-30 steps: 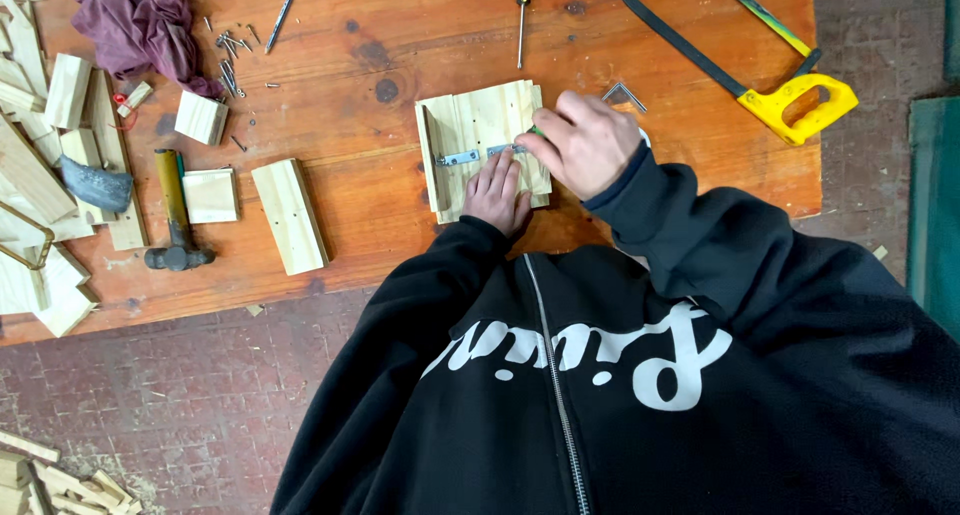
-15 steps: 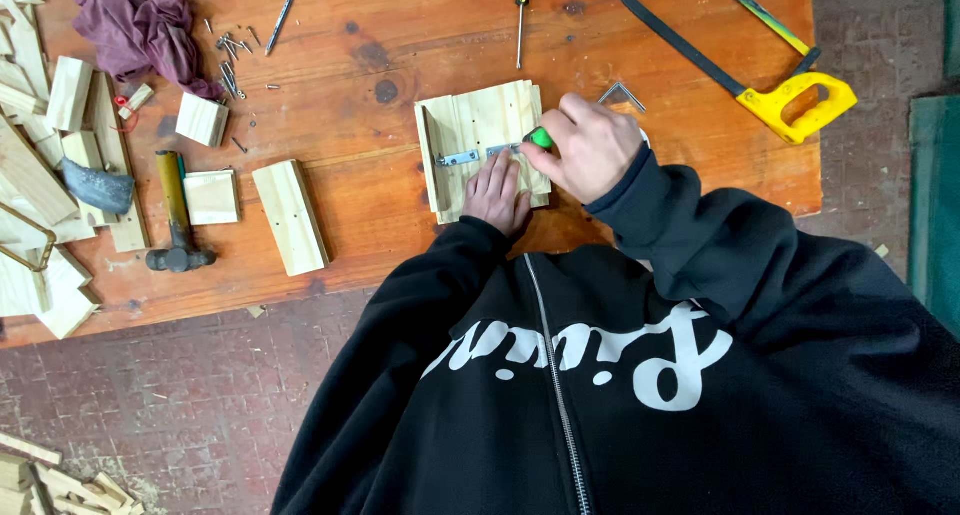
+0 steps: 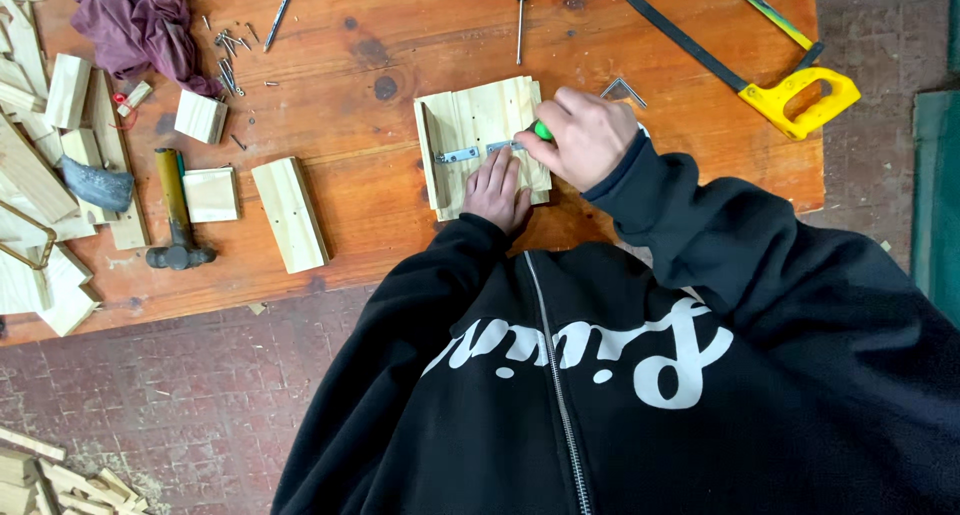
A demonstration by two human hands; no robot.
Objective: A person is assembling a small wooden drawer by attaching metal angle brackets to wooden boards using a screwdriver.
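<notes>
Wooden panel (image 3: 478,125) flat on orange workbench (image 3: 400,35), centre, roughly 12 o'clock from torso. Small metal hinge plate (image 3: 458,156) lying across panel's near half, already in position; whether any screws are seated: cannot tell, too small.

Left to right:
- Offcut pile (image 3: 40,175) at 9 o'clock edge, maroon rag (image 3: 140,20) at 10 o'clock, loose nails (image 3: 228,60) beside it.
- Hammer (image 3: 178,210) and three pale blocks (image 3: 290,213) at 9 o'clock of panel, well apart from it.
- Left hand (image 3: 497,188) flat, fingers extended, pressing on panel's near edge, just beside plate. Holding nothing.
- Right hand (image 3: 585,135) closed in fist around green-handled screwdriver (image 3: 541,130), tip end pointed toward plate; tip itself hidden.
- Second screwdriver (image 3: 520,15) at 12 o'clock, unused.
- Bent metal bracket (image 3: 625,90) at 1 o'clock, partly behind right hand.
- Hacksaw (image 3: 760,50) with yellow handle at 2 o'clock, far off.

Judgement: fastening in progress, plate placed, driving not visibly finished. Nothing blocking the work zone; clutter all clear of panel.
</notes>
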